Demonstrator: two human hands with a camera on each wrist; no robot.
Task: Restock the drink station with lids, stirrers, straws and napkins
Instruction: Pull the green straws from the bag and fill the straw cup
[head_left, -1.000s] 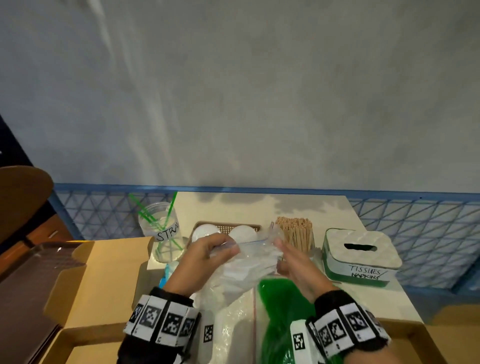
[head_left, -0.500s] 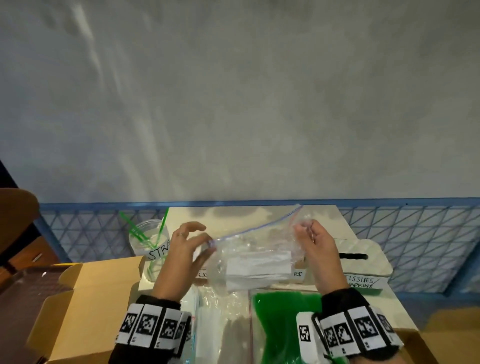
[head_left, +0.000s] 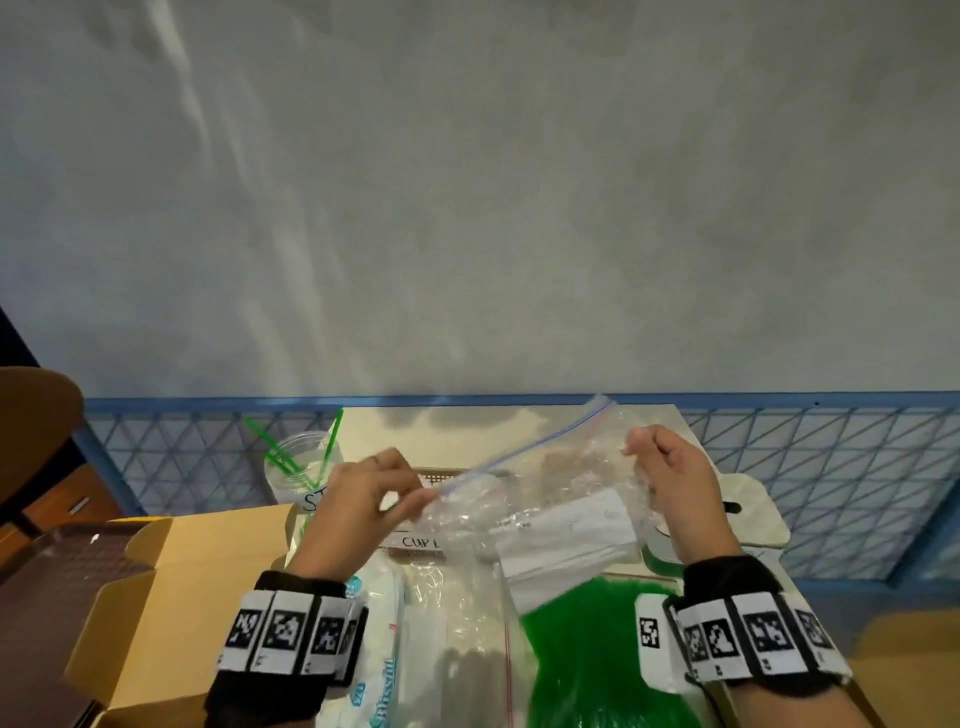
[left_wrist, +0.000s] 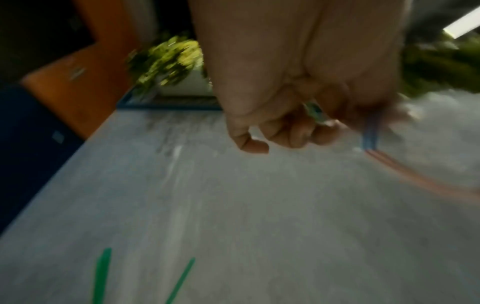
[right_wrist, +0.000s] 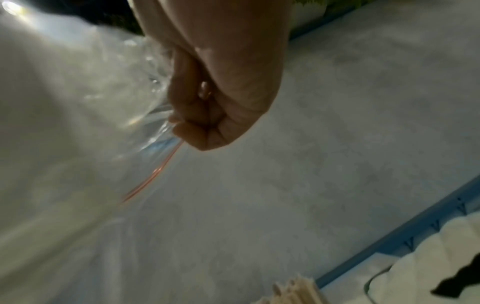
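Observation:
I hold a clear zip bag (head_left: 540, 483) in the air over the station, its zip edge slanting up to the right. A white stack of napkins (head_left: 566, 535) lies inside it. My left hand (head_left: 363, 499) pinches the bag's left end; in the left wrist view the left hand (left_wrist: 298, 127) shows curled fingers by the blurred zip strip (left_wrist: 371, 142). My right hand (head_left: 660, 467) pinches the right end, and the right hand (right_wrist: 207, 123) grips the clear plastic (right_wrist: 124, 82). The white and green napkin box (head_left: 748, 519) stands just right of the bag, partly hidden.
A clear cup of green straws (head_left: 301, 467) stands at the back left. A basket label reading "CUP L" (head_left: 415, 543) shows under the bag. A green bag (head_left: 597, 654) and wrapped packs (head_left: 384, 649) lie in front. An open cardboard box (head_left: 171, 571) sits left. Stirrers (right_wrist: 296, 292) show below.
Both hands lifted the bag off the table and spread apart, stretching its zip edge. The right end rose higher, and the bag now covers the lids basket and stirrers.

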